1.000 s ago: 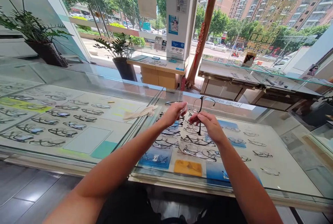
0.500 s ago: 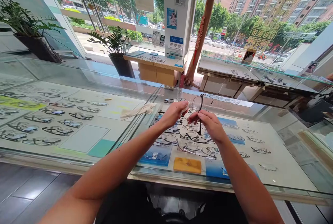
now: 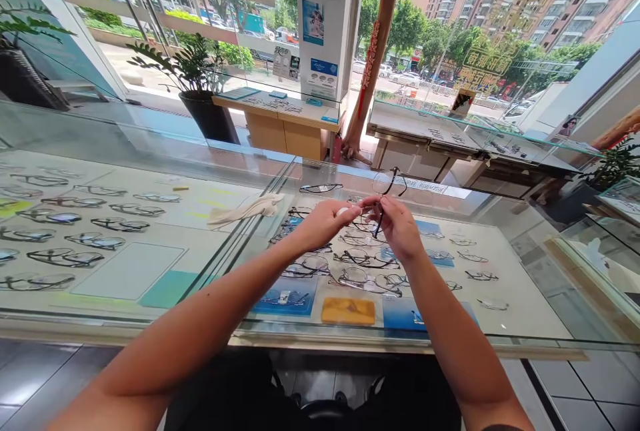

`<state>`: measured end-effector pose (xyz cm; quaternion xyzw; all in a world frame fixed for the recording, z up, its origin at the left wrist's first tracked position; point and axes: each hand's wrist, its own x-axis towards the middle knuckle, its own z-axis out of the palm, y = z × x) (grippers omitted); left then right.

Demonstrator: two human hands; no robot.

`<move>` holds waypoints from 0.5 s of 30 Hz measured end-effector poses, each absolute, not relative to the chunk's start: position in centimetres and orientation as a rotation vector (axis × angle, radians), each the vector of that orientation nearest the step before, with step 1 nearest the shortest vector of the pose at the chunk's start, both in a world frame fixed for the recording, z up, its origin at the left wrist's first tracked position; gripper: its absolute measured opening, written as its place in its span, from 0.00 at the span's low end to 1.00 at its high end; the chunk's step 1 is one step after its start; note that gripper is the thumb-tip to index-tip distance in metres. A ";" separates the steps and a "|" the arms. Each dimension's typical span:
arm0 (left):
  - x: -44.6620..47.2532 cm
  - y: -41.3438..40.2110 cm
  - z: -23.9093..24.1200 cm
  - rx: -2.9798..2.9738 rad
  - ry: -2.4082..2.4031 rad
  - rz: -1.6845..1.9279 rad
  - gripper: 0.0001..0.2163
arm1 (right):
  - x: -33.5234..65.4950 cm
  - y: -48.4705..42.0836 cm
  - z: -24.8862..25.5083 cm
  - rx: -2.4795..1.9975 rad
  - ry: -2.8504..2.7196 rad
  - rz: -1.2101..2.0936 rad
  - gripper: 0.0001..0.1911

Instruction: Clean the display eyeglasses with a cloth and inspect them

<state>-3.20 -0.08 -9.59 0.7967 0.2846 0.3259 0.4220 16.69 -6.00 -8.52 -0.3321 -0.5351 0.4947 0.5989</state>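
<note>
My right hand [image 3: 401,229] grips a pair of dark-framed eyeglasses [image 3: 395,175] above the glass counter. The frame stands tilted on edge, one round lens raised above the fingers; the lower part is largely hidden behind the hand. Close beside it, fingertips meeting the right hand's, my left hand [image 3: 326,223] is closed on a small white wad [image 3: 343,211], tissue or cloth, of which only a bit shows. Another pair of black glasses [image 3: 321,188] lies on the counter just beyond my left hand.
Beneath the hands, the glass display counter [image 3: 530,284] holds rows of eyeglasses [image 3: 367,259] and an orange-yellow case [image 3: 348,311]. A crumpled beige cloth [image 3: 245,212] lies to the left. Past the counter stand a potted plant [image 3: 205,111], a wooden cabinet [image 3: 280,131] and a wooden post [image 3: 375,51].
My left hand has come right, its fingers now meeting the right hand's at the glasses. The glasses have tilted from nearly upright. The view has shifted to the right.
</note>
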 end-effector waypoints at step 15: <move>-8.6 7.4 -8.8 1.581 1.043 1.451 0.25 | 17.3 -6.0 -8.6 -0.730 -1.237 1.148 0.17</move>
